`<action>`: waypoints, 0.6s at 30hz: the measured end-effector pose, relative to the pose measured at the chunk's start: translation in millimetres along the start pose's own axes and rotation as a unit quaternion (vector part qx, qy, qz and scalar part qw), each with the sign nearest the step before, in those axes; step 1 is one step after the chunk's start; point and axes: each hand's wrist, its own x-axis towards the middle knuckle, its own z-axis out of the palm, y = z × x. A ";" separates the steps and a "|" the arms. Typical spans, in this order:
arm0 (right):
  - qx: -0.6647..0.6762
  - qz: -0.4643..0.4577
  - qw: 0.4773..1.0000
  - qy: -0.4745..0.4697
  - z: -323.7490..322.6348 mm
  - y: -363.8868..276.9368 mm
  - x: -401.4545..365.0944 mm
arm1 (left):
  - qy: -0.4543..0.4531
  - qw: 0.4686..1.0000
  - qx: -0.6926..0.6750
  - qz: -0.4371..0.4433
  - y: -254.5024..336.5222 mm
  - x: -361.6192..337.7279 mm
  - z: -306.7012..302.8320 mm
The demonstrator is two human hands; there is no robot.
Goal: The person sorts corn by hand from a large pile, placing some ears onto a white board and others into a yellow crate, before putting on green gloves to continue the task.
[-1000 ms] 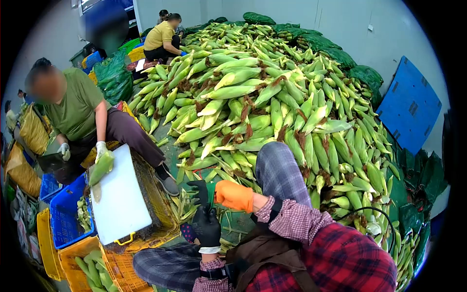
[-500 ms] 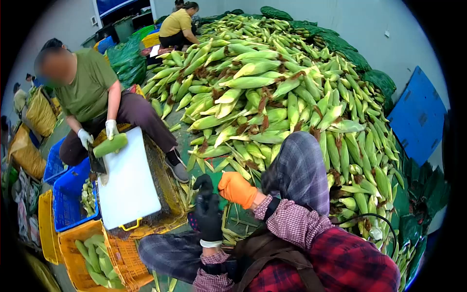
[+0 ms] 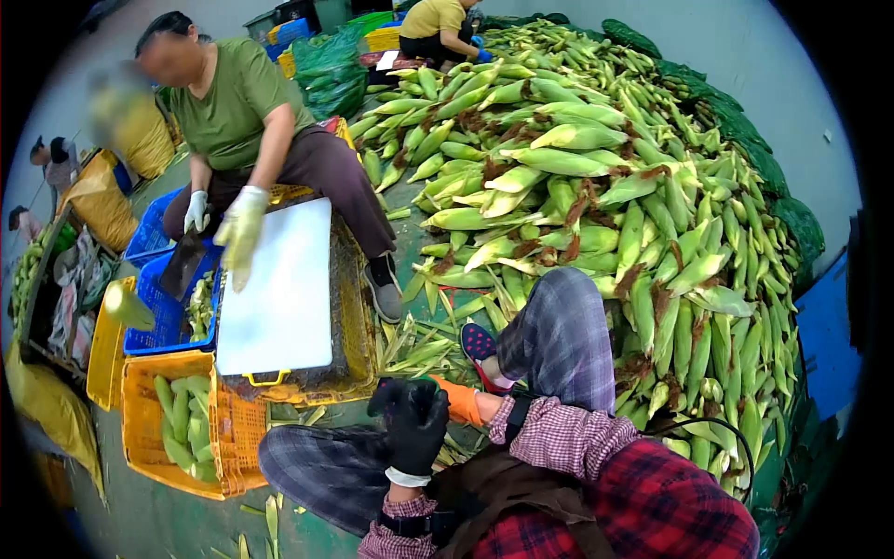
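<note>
My left hand (image 3: 414, 424), in a black glove with a white cuff, is curled over in front of my lap. Against it sits my right hand (image 3: 456, 401) in an orange glove, its fingers mostly hidden behind the black one. A small green patch (image 3: 426, 382) shows between the two gloves; what it is I cannot make out. The hands are above my bent legs (image 3: 326, 475), close to the near edge of the co-worker's cutting board (image 3: 279, 298). Beyond them lies a large heap of corn in husks (image 3: 577, 177).
A co-worker (image 3: 242, 112) in white gloves sits with a cleaver (image 3: 182, 265). An ear of corn (image 3: 128, 306) is in the air left of an orange crate (image 3: 223, 447) containing corn. A blue crate (image 3: 154, 326) holds cut pieces. Another person (image 3: 438, 33) crouches behind the heap.
My view has swung left. My hands have come together, the right going behind the left. The co-worker's ear of corn has left the hand and flown leftward.
</note>
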 end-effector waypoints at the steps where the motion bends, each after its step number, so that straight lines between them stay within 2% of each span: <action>1: 0.023 0.034 0.999 -0.003 28.7 -55.6 -26.4 | -0.012 0.999 0.032 -0.031 7.4 0.6 0.2; 2: 0.009 0.002 1.000 -0.025 24.2 -60.8 -29.7 | -0.025 0.996 0.065 -0.061 16.8 0.5 0.0; 5: -0.032 -0.094 0.991 -0.094 19.6 -68.5 -33.3 | -0.028 0.975 0.192 0.112 31.6 -0.4 8.9; 6: -0.064 -0.105 0.990 -0.073 18.9 -72.4 -31.7 | -0.027 0.960 0.224 0.164 29.0 -1.1 11.8; 8: -0.126 -0.127 0.984 -0.027 18.9 -76.6 -30.3 | -0.010 0.973 0.183 0.138 18.8 -6.4 17.0; 10: -0.069 -0.099 0.992 -0.049 20.3 -74.6 -31.7 | 0.001 0.974 0.191 0.121 19.1 -12.1 20.0; 13: 0.014 -0.061 0.995 -0.073 19.9 -77.5 -34.3 | -0.011 0.961 0.228 0.155 21.3 -11.7 20.2; 15: 0.071 -0.035 0.994 -0.080 18.3 -79.0 -40.7 | -0.006 0.973 0.197 0.117 18.2 -13.4 23.7; 18: -0.129 -0.105 0.977 -0.136 7.1 -96.2 -42.9 | 0.026 0.997 0.067 0.025 6.3 -25.5 37.5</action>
